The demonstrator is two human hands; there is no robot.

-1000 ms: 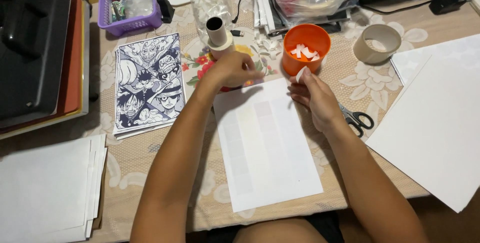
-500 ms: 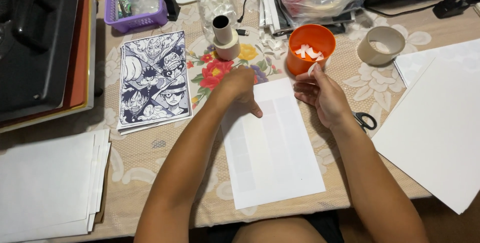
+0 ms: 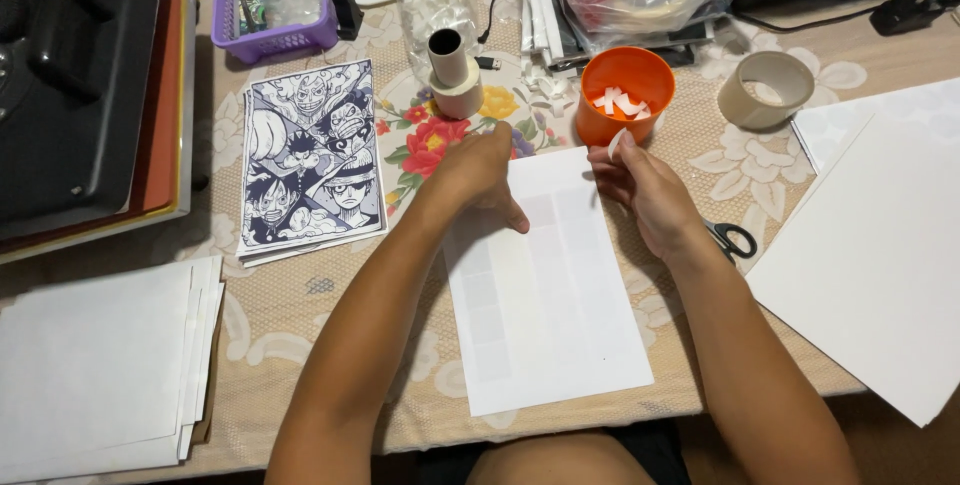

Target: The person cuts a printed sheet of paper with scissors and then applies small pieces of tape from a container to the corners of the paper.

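A person's left hand (image 3: 478,173) is pressing flat, fingers spread, on the top left of a white paper sheet (image 3: 545,285) lying on the floral tablecloth (image 3: 300,325). The right hand (image 3: 645,190) is pinching a small white scrap (image 3: 615,143) between its fingertips, just below an orange cup (image 3: 625,95) holding more scraps. Scissors (image 3: 735,240) are lying beside the right wrist.
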